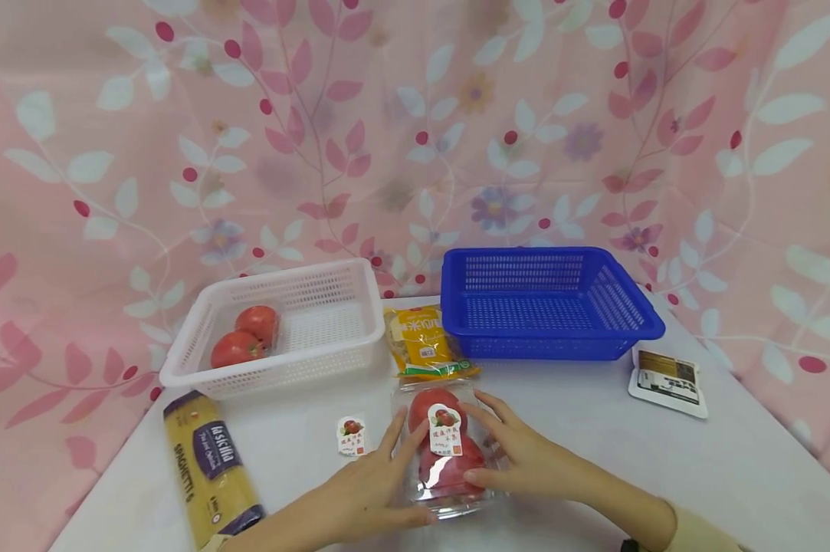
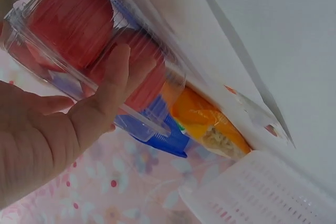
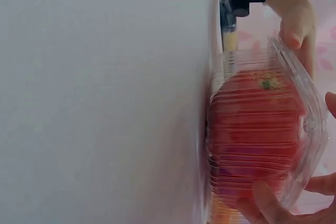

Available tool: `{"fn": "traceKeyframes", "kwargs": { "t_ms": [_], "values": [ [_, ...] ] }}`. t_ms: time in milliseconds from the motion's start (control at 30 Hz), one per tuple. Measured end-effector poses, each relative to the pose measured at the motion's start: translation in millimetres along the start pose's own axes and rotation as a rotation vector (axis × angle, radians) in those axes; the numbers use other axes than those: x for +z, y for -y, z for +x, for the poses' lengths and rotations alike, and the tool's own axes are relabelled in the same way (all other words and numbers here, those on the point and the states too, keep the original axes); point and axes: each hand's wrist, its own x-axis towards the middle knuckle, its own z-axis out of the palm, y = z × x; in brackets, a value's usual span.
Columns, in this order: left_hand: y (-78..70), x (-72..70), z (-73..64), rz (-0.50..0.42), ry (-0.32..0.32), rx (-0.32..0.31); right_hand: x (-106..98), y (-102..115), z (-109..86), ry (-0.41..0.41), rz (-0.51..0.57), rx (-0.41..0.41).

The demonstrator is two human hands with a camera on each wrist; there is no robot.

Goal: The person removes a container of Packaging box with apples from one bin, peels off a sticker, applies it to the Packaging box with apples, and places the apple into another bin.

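Observation:
A clear plastic clamshell box [image 1: 444, 509] holding two red tomatoes [image 1: 449, 469] lies at the front of the table. On its lid is a white label [image 1: 445, 431] with a fruit picture. My left hand [image 1: 366, 487] touches the lid's left side, fingers extended and thumb near the front edge. From the right, my right hand [image 1: 525, 456] rests on the box with spread fingers, some near the label. In the left wrist view, extended fingers lie against the clear wall [image 2: 97, 85]. The right wrist view shows right-hand fingertips [image 3: 265, 198] against the box's side.
Left of the box lie a second label [image 1: 352, 435] and a spaghetti pack [image 1: 211, 468]. Behind stand a white basket [image 1: 332, 349] with two tomatoes [image 1: 238, 349], a yellow food bag [image 1: 424, 341] and a blue basket [image 1: 546, 346]. A small black-and-white packet [image 1: 668, 382] lies at right.

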Motion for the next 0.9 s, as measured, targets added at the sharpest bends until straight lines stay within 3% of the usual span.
{"fn": "traceKeyframes", "kwargs": {
  "t_ms": [167, 400, 633, 767, 900],
  "values": [
    [-3.6, 7.0, 9.8, -0.029, -0.057, 0.035, 7.3, 3.1, -0.7, -0.048, -0.055, -0.028],
    [-11.7, 5.6, 20.8, -0.018, -0.069, -0.003, 9.8, 7.0, 1.0, -0.083, -0.130, 0.007],
    [-19.6, 6.7, 26.4, 0.007, -0.094, 0.031, 3.7, 10.3, -4.3, -0.121, -0.196, 0.037],
    [-27.0, 6.6, 32.4, 0.002, -0.159, 0.066, -6.6, 14.4, -10.2, -0.148, -0.198, 0.051],
    [-37.3, -1.3, 41.4, 0.013, -0.255, 0.143, -24.2, 21.4, -14.5, -0.187, -0.194, 0.073]
  ]
}}
